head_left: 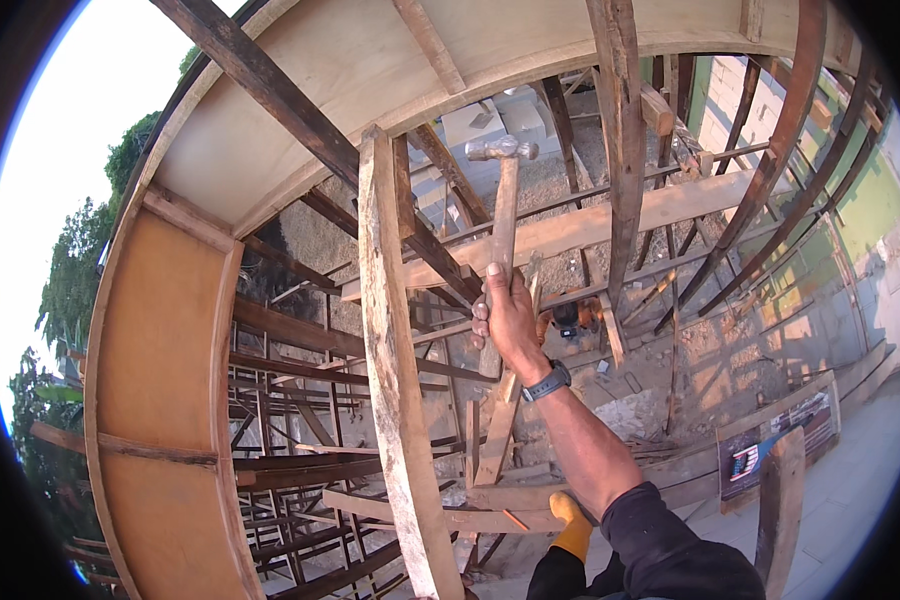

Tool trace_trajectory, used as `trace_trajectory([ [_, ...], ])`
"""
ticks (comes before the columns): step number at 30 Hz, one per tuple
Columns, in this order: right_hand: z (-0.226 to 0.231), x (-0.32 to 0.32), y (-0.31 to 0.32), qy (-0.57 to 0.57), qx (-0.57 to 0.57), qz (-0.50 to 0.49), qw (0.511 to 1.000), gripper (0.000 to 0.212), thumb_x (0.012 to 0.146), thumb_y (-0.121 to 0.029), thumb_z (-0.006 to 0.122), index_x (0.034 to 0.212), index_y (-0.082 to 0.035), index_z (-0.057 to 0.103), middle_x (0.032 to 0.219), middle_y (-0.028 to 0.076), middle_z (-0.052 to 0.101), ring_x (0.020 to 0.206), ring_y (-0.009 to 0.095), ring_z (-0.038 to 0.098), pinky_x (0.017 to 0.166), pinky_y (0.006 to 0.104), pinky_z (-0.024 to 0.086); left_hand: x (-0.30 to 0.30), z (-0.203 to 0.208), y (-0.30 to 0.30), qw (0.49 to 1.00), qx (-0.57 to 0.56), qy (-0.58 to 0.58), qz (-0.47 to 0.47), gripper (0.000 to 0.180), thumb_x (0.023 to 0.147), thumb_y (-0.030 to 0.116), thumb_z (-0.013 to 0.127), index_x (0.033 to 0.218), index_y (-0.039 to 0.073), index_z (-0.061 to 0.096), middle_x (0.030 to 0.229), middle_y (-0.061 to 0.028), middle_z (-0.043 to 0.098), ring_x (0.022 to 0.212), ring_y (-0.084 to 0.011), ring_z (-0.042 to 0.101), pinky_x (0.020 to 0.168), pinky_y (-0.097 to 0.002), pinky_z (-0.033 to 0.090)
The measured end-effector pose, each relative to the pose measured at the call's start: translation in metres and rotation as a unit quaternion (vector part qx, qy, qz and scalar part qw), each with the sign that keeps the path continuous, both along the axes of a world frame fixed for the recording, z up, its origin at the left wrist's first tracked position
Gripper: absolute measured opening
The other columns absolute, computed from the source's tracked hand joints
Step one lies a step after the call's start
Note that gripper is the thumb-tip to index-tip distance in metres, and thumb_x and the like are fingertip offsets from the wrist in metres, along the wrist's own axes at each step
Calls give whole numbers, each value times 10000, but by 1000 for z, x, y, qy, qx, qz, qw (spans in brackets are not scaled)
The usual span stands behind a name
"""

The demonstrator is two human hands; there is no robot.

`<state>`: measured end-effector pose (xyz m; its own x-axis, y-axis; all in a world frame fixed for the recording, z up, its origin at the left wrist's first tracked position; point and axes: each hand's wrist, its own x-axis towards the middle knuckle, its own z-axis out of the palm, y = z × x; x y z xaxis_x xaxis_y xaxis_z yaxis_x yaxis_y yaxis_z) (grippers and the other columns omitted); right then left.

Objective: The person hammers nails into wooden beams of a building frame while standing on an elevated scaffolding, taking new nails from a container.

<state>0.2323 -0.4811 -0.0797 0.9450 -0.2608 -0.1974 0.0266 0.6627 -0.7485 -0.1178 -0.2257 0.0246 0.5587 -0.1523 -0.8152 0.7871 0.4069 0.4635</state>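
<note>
Right hand (511,318) wrapped round hammer (506,215); left hand out of my view. Beyond: timber framing (625,150) up; remaining work I can't judge.

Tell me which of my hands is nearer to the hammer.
Right. Your right hand grips the hammer by its handle, so it is touching it. Your left hand is not in view, so I can't say exactly where it is.

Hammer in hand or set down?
In hand: the right hand is closed around the hammer, gripping it by the wooden handle.
</note>
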Motion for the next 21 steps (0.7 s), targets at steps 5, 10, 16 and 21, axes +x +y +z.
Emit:
trace_trajectory([
  [5, -65, 3, 43, -136, -406, -135, 894, 392, 1017, -496, 469, 943, -112, 436, 678, 7, 461, 480, 101, 467, 409, 265, 416, -3, -15, 17, 998, 37, -4, -57, 722, 732, 598, 638, 1123, -6, 582, 830, -117, 608, 667, -257, 578, 606, -366, 492],
  [10, 0, -37, 48, 73, 56, 47, 995, 350, 1013, -440, 517, 997, -95, 463, 766, 6, 454, 542, 96, 487, 423, 259, 419, -31, -36, 51, 991, 127, 15, -31, 746, 746, 618, 621, 1158, -2, 573, 840, -103, 615, 680, -249, 589, 612, -364, 500],
  [16, 16, -32, 5, 37, -34, 205, 977, 400, 1017, -470, 489, 923, -82, 471, 653, -18, 449, 471, 75, 433, 417, 259, 413, -22, -54, 50, 997, 75, -11, -15, 781, 788, 630, 591, 1273, 19, 534, 823, -82, 631, 670, -226, 605, 602, -352, 515],
  [21, 43, 4, -12, 32, 48, 6, 998, 390, 1016, -482, 479, 891, -118, 415, 628, -4, 437, 456, 100, 446, 392, 281, 405, -20, -61, 48, 987, 156, -31, -29, 698, 818, 537, 613, 1285, 23, 537, 837, -87, 641, 641, -217, 602, 572, -324, 510],
])
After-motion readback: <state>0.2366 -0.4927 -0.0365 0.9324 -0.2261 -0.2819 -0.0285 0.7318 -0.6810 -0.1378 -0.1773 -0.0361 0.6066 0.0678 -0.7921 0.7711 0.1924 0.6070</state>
